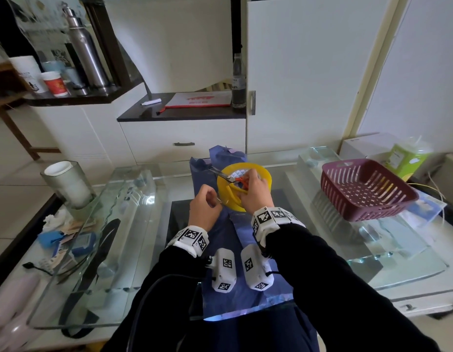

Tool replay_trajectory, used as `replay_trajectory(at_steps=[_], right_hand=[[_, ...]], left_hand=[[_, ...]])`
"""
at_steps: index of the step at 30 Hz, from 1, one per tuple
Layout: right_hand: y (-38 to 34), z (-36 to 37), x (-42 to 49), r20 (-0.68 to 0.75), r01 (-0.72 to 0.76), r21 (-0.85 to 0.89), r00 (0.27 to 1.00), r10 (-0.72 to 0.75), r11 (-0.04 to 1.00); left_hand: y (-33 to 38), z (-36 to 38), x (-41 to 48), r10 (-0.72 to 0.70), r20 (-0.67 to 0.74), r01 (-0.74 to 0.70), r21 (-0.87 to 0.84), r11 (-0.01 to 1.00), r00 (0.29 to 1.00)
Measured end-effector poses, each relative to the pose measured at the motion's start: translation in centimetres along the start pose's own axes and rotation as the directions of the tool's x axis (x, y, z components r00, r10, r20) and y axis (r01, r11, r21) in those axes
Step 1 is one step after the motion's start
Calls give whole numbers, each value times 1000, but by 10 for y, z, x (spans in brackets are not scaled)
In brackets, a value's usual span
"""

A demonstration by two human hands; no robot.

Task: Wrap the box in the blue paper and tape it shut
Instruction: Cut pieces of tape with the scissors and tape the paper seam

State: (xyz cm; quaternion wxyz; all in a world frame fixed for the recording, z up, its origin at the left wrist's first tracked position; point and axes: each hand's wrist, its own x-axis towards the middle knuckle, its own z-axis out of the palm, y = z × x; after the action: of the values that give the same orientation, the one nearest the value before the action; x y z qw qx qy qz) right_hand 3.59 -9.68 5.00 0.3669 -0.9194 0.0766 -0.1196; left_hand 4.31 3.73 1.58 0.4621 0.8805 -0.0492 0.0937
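To cut this strip cleanly I should keep the tape taut off the yellow tape roll point(241, 189) and bring the blades square across it, close to the roll. My right hand point(254, 190) is curled around the orange-handled scissors point(230, 177), fingers through the loops, pressed against the roll's right side. My left hand point(204, 208), just left of the roll, is pinched shut, I judge on the tape's free end, too thin to see. The blue paper point(226, 240) lies beneath the roll; I cannot make out the box.
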Motion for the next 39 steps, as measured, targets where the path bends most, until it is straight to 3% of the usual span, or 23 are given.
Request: replay_trajectory(at_steps=[4, 11, 19, 29, 39], right_hand=[[2, 0, 1, -4, 4, -12, 1000, -4, 1000], [7, -3, 1, -6, -16, -8, 1000, 15, 1000], [11, -7, 3, 12, -37, -25, 999, 38, 999], [10, -8, 5, 6, -43, -8, 999, 43, 999], [5, 3, -8, 23, -54, 4, 998, 53, 999]], left_hand=[[-3, 1, 1, 2, 39, 0, -63, 998, 999], [-4, 6, -3, 13, 40, -12, -20, 1000, 999], [-2, 15, 1, -72, 40, 74, -56, 996, 997], [-9, 10, 2, -42, -51, 38, -71, 997, 998], [-21, -1, -12, -115, -26, 105, -263, 959, 993]])
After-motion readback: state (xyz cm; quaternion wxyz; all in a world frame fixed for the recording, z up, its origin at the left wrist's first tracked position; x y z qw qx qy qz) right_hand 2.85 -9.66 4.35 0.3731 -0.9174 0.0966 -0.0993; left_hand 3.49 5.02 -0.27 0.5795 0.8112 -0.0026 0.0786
